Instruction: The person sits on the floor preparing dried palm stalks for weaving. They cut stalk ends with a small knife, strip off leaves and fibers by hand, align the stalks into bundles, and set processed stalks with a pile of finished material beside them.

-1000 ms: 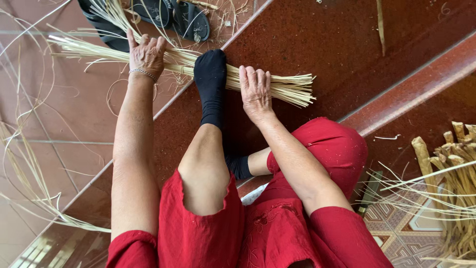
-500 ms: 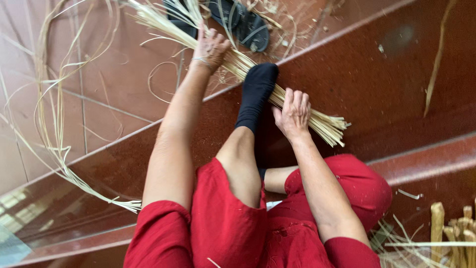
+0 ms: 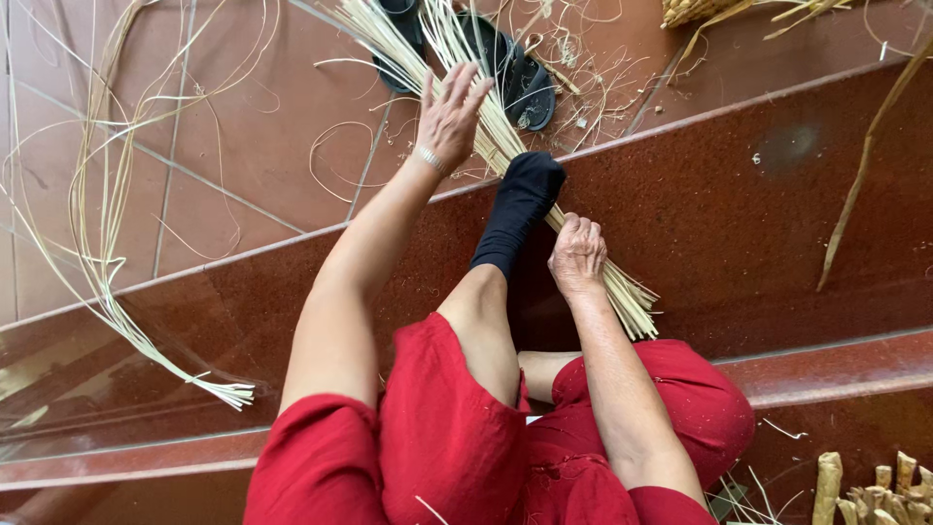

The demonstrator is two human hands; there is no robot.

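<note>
Red step (image 3: 777, 224): hands (image 3: 577, 255) on straw bundle (image 3: 505, 146).

**Hidden and cut off**

Bundle of pale straw stalks (image 3: 486, 136): top ends cut by upper edge, middle covered by black-socked foot (image 3: 520, 204) and right hand (image 3: 578, 255). Dark sandals (image 3: 515, 73) partly buried under stalks, one clipped at top. Woven basket (image 3: 695, 10) barely showing at upper edge. Thick cut stems (image 3: 880, 486) cropped at lower right corner. Right palm unseen.
</note>
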